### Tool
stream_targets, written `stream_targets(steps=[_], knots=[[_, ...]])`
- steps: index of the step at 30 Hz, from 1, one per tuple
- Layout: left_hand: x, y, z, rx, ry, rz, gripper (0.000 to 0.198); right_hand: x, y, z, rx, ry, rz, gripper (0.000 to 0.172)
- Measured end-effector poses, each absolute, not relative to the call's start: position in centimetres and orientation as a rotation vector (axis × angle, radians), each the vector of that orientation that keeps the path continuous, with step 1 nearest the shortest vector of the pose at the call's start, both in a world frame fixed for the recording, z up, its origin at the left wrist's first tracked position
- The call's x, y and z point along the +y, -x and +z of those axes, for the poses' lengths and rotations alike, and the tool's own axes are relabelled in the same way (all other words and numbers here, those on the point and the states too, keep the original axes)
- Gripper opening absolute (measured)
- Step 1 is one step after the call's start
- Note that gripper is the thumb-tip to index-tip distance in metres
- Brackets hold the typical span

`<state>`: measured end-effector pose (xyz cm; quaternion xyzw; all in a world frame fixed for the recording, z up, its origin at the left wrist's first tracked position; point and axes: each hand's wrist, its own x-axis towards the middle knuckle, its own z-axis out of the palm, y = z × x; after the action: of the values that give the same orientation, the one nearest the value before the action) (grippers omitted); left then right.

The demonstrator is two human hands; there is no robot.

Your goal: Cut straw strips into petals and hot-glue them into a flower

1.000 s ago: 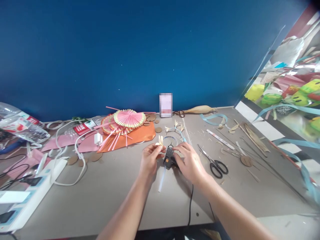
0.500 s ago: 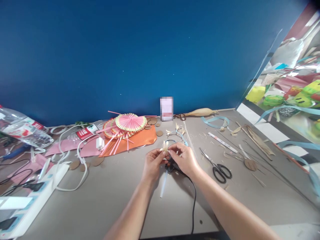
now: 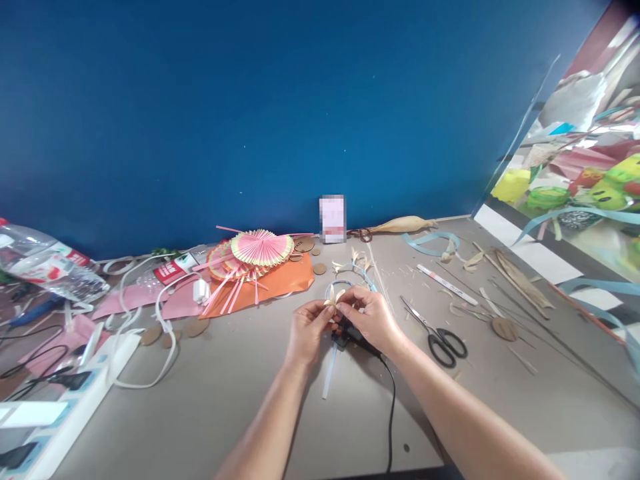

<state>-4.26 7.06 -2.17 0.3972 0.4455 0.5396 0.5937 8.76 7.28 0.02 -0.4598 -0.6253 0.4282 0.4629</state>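
Observation:
Both hands meet over the middle of the table around a small cream flower (image 3: 334,298) of husk-like petals. My left hand (image 3: 311,328) pinches it from the left between thumb and fingers. From the other side, my right hand (image 3: 367,317) has its fingertips closed on the flower's base. Just under the hands lies a black glue gun (image 3: 342,339), partly hidden, with a whitish glue stick (image 3: 330,373) pointing towards me and a black cord (image 3: 392,407). Behind the hands is a blue-wrapped hoop (image 3: 358,265) with cream flowers on it.
Scissors (image 3: 436,333), a white pen (image 3: 447,284), a wooden disc (image 3: 504,329) and dry husk strips (image 3: 520,283) lie right. At left are pleated paper fans (image 3: 263,247), orange paper (image 3: 283,280), a white power strip (image 3: 93,407), loose cables and bottles (image 3: 47,263). A blue wall (image 3: 280,120) stands behind.
The flower has turned slightly between my fingers, its petals now looking more spread. Both hands stay in nearly the same place, and the view has shifted a little.

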Motion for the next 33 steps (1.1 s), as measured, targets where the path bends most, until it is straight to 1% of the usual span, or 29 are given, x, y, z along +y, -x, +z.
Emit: stream_targets(steps=[14, 18, 24, 33], knots=[[6.6, 4.2, -2.0, 1.16, -1.178, 1.305, 0.021, 6.8, -8.7, -0.3, -1.523, 1.178, 0.893, 0.006], [6.6, 4.2, -2.0, 1.172, -1.215, 1.292, 0.022, 7.0, -9.0, -0.7, -1.523, 1.144, 0.932, 0.006], [6.4, 4.4, -1.9, 1.244, -1.419, 1.246, 0.019, 7.3, -9.5, -0.9, -1.499, 1.01, 1.102, 0.006], [6.3, 4.5, -2.1, 1.271, -1.693, 1.267, 0.015, 7.4, -9.7, -1.5, -1.505, 0.976, 1.092, 0.003]])
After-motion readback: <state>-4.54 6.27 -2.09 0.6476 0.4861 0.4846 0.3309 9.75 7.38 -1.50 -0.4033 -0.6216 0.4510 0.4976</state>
